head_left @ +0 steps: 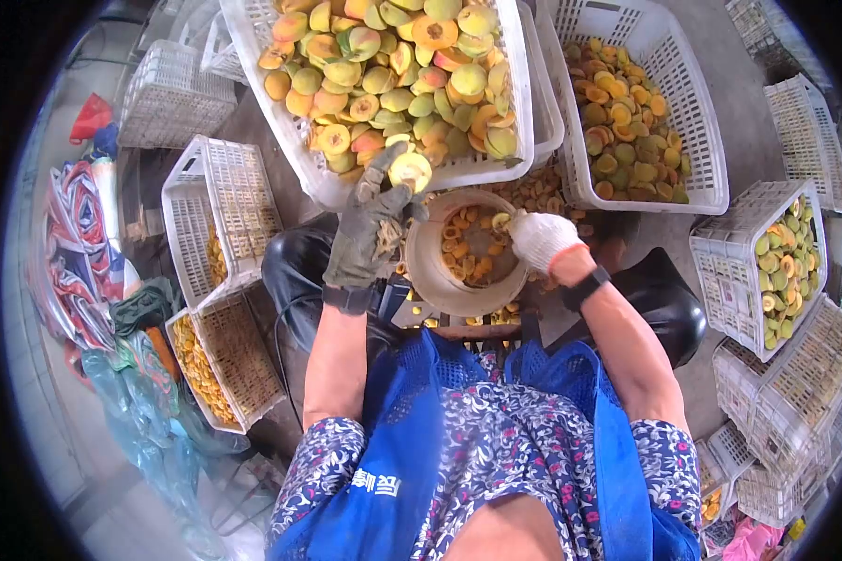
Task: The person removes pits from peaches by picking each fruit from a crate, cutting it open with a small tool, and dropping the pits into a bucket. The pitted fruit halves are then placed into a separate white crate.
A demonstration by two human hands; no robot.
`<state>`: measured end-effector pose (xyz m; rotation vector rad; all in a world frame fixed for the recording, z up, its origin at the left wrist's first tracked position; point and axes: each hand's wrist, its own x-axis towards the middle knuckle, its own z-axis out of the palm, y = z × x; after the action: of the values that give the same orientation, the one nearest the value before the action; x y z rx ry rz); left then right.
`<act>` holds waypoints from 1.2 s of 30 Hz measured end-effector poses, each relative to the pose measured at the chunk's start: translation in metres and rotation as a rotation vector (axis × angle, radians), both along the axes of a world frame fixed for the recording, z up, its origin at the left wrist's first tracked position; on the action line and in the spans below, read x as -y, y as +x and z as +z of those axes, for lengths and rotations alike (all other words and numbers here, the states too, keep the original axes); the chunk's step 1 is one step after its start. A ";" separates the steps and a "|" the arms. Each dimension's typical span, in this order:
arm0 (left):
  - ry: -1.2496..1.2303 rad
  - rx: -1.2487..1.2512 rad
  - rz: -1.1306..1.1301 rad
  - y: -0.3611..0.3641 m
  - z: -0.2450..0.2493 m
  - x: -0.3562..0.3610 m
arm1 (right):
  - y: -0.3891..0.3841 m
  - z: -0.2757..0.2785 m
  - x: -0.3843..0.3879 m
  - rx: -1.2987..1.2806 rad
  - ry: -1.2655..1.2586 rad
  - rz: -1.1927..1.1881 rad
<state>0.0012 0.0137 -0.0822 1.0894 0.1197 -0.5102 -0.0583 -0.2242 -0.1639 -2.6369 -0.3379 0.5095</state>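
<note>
My left hand (370, 232), in a dark stained glove, pinches a halved peach (410, 172) with its pale cut face up, at the near edge of a big white crate (324, 193). That crate is heaped with halved peaches (384, 70), yellow-green and reddish. My right hand (544, 240), in a white knitted glove, is closed over the right rim of a white round bucket (458, 301). At its fingertips shows a small yellowish piece (500, 222); whether a tool is in that hand cannot be seen. Inside the bucket lie orange-brown peach pieces (477, 248).
A second white crate (706, 140) of peach halves stands at the back right. More crates flank me, including one with yellow-green fruit (734, 271) and one tilted at left (243, 360). Plastic bags (131, 383) lie far left. Scraps (533, 190) are scattered behind the bucket.
</note>
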 end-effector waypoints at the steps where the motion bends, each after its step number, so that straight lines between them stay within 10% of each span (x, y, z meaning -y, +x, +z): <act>1: -0.008 0.000 -0.002 -0.001 0.001 -0.001 | 0.000 0.018 -0.004 0.000 -0.008 -0.002; 3: -0.105 0.028 0.021 -0.004 0.000 -0.001 | 0.004 0.045 -0.017 0.455 0.351 -0.129; 4: -0.057 0.082 0.025 -0.005 -0.001 -0.002 | 0.009 0.010 -0.018 0.802 0.145 0.049; 8: -0.170 0.148 -0.024 -0.005 -0.004 -0.004 | -0.012 0.000 -0.014 0.029 0.023 0.108; 11: -0.124 0.143 -0.004 -0.005 -0.008 -0.007 | 0.000 0.027 -0.030 0.383 0.497 -0.101; 19: -0.152 0.103 0.055 -0.009 -0.006 -0.004 | 0.005 0.021 -0.030 0.512 0.377 -0.111; 23: -0.147 0.065 0.037 -0.001 -0.003 -0.005 | -0.007 0.012 -0.015 -0.123 0.035 0.028; 25: -0.177 0.066 -0.001 -0.007 -0.006 -0.007 | -0.001 0.016 -0.017 0.188 0.466 0.149; 29: -0.109 0.052 0.018 -0.008 -0.009 -0.003 | 0.013 0.038 -0.018 -0.142 0.054 0.046; 31: -0.098 0.052 0.037 -0.004 -0.011 -0.001 | 0.012 0.037 -0.017 -0.283 0.978 -0.134; 35: -0.031 0.083 0.094 -0.002 -0.005 0.005 | 0.009 0.023 -0.014 -0.213 0.077 0.056; 36: -0.036 0.049 0.090 -0.002 -0.006 0.002 | 0.006 0.012 -0.015 0.445 0.207 0.363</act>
<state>-0.0010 0.0116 -0.0886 1.0555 0.1160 -0.4033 -0.0519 -0.2096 -0.1523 -2.4696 -0.9627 -0.0190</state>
